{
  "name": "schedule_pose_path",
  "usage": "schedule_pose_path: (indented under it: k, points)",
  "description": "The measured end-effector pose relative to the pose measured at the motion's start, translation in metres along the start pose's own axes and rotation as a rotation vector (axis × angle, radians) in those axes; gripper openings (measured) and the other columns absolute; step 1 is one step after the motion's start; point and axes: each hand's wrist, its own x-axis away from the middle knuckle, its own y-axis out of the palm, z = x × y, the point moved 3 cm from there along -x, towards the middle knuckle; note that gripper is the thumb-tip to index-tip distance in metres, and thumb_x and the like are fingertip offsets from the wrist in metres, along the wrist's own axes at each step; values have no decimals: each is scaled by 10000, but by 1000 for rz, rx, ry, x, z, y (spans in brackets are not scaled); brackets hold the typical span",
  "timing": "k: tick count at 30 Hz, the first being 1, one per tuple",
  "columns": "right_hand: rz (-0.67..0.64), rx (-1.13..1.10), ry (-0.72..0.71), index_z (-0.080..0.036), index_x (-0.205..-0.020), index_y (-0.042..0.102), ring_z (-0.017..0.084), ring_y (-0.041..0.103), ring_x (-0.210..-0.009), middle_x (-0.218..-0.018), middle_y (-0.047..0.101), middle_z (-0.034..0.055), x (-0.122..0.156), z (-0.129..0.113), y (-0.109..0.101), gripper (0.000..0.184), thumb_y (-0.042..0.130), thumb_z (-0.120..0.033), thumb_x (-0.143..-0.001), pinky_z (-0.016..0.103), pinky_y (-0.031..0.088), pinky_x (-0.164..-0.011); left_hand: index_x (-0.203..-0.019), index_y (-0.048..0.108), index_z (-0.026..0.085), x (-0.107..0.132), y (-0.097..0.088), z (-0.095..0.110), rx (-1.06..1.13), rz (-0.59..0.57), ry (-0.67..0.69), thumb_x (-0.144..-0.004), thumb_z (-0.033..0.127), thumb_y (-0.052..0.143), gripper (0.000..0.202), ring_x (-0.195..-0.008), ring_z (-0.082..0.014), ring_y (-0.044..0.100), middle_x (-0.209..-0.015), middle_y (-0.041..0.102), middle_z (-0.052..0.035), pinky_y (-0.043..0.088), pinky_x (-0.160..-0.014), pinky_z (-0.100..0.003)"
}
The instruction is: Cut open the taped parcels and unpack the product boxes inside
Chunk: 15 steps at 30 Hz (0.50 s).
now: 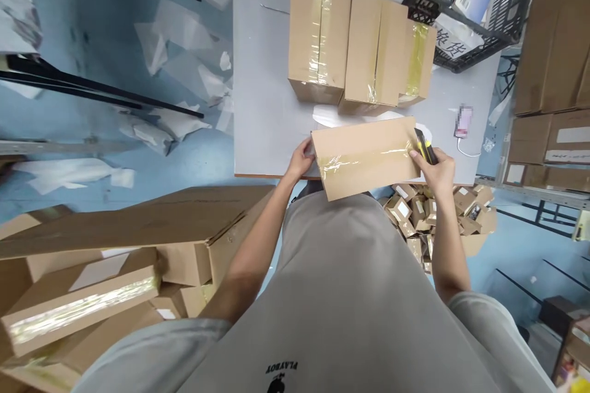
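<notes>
The carton (366, 156) lies tilted over the near edge of the bench (262, 104), partly past the edge and against the person's body, with a glossy band of tape across its top. The left hand (300, 159) is clamped on its left end, fingers curled round the corner. The right hand (437, 172) is closed on a yellow-and-black utility knife (424, 146), which rests at the carton's right end. Whether the blade is out cannot be told. The main risk seems to be the knife: if the blade runs along the tape toward the left hand, a slip on the slick film could carry it into those fingers or toward the body. A deep cut could also score whatever is inside. Since the carton overhangs the edge, a loosened grip could tip it onto the heap of small boxes (415, 209) on the floor below. The phone (463, 121) and its cable lie near the right elbow's sweep and could be dragged off.
</notes>
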Motion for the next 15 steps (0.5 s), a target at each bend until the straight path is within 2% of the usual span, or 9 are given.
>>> schedule_pose_path:
  k: [2, 4, 6, 9, 12, 15]
  points:
    - [90, 104, -5, -200, -941, 750, 257, 664, -837, -872, 720, 65, 17, -14, -6, 455, 697, -652, -951, 378, 548, -808, -1473, 739, 183, 2, -18, 19, -17, 60, 29, -885, 481, 846, 667, -1508, -418, 658, -1567, 737, -195, 525, -1300, -644]
    - [136, 167, 8, -189, -1103, 769, 283, 704, -864, -935, 764, 98, 36, -32, -12, 477, 607, -633, -1038, 401, 578, -819, -1476, 747, 213, 8, -30, 52, -8, 68, 138, -959, 553, 793, 621, -1506, -375, 671, -1573, 736, -167, 560, -1282, -578]
    - [93, 157, 8, -193, -1244, 748, 286, 733, -869, -978, 792, 112, 59, -52, -12, 480, 516, -591, -1107, 408, 606, -810, -1433, 781, 236, 16, -36, 91, -3, 16, 245, -1017, 623, 744, 570, -1447, -341, 710, -1496, 778, -138, 585, -1257, -534]
    - [-73, 72, -33, -212, -1384, 697, 259, 766, -842, -1050, 833, 109, 95, -85, 3, 453, 437, -507, -1160, 386, 635, -777, -1300, 837, 243, 26, -34, 139, -81, -102, 306, -972, 672, 818, 541, -1311, -321, 760, -1346, 819, -113, 647, -1155, -486]
    - [-286, 37, -81, -221, -1532, 654, 247, 814, -861, -1172, 866, 110, 125, -115, 30, 484, 452, -475, -1173, 362, 663, -784, -1221, 855, 239, 24, -29, 160, -111, -157, 313, -941, 617, 875, 471, -1208, -296, 770, -1259, 820, -94, 684, -1038, -440]
    - [-406, 104, -113, -230, -1667, 602, 262, 848, -905, -1218, 884, 105, 140, -138, 56, 551, 465, -433, -1173, 365, 676, -871, -1205, 857, 234, 12, -26, 163, -103, -179, 316, -935, 562, 891, 426, -1174, -286, 773, -1232, 817, -81, 688, -986, -416]
